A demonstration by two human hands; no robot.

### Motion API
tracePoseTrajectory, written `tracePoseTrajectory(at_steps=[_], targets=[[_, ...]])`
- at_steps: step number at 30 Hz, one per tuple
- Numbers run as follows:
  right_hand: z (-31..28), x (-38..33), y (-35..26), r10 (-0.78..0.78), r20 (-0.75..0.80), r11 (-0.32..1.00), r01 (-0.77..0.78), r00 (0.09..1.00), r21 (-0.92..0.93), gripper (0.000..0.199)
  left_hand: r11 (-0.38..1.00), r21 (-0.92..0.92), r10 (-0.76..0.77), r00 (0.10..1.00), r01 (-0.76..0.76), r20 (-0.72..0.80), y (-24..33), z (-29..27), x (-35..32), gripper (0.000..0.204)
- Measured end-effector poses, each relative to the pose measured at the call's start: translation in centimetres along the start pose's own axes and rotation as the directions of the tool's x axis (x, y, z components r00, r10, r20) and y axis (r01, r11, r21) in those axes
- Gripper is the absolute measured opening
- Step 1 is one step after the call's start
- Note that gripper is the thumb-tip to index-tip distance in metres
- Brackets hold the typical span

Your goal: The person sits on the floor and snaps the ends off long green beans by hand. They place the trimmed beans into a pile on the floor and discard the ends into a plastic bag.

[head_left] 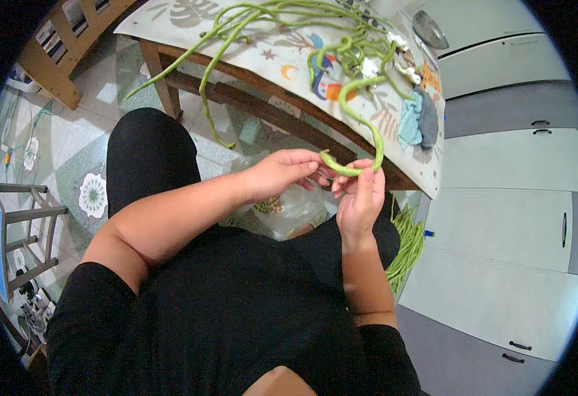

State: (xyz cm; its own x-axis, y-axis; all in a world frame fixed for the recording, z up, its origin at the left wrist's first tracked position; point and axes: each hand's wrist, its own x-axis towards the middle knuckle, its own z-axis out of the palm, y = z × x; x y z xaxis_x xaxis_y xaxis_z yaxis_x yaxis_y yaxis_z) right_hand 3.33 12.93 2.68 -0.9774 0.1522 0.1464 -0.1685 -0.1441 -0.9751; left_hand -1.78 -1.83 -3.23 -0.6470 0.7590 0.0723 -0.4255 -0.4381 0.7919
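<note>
Kitchen, wooden table (262,109) with patterned cloth | long bean (361,135) curves off the table edge down to both hands, end lying crosswise | left hand (279,173) and right hand (360,195) both pinch it, side by side | plastic bag (292,211) below
</note>
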Motion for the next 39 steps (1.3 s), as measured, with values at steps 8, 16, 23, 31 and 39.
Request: tracePoseTrajectory(at_steps=[8,16,23,31,39], targets=[[-1.6,-0.9,2.2,0.03,-0.105,0.994,-0.018,0.994,0.112,0.018,0.947,-0.316,-0.104,0.989,0.066,-0.103,0.3,0.0,-0.1,0.028],[-2.9,-0.7,2.6,0.121,-0.123,0.98,-0.1,0.985,0.17,0.019,0.986,0.071,-0.156,0.98,0.148,0.121,-0.8,0.4,0.0,0.011],[-3.2,-1.2,2.8,0.124,-0.06,0.99,-0.119,0.99,0.081,0.02,0.541,0.785,0.062,0.945,-0.302,0.321,-1.2,0.4,0.0,0.016],[-3.0,-1.4,2.7,-0.019,-0.083,0.997,0.013,0.996,-0.073,0.013,0.58,0.799,-0.093,0.987,0.16,-0.13,-1.6,-0.1,0.3,0.024],[-3.3,-1.9,3.4,0.002,0.018,0.951,0.004,1.0,-0.309,0.009,0.103,0.968,-0.069,0.973,0.227,-0.221,-1.3,0.6,0.5,0.024]])
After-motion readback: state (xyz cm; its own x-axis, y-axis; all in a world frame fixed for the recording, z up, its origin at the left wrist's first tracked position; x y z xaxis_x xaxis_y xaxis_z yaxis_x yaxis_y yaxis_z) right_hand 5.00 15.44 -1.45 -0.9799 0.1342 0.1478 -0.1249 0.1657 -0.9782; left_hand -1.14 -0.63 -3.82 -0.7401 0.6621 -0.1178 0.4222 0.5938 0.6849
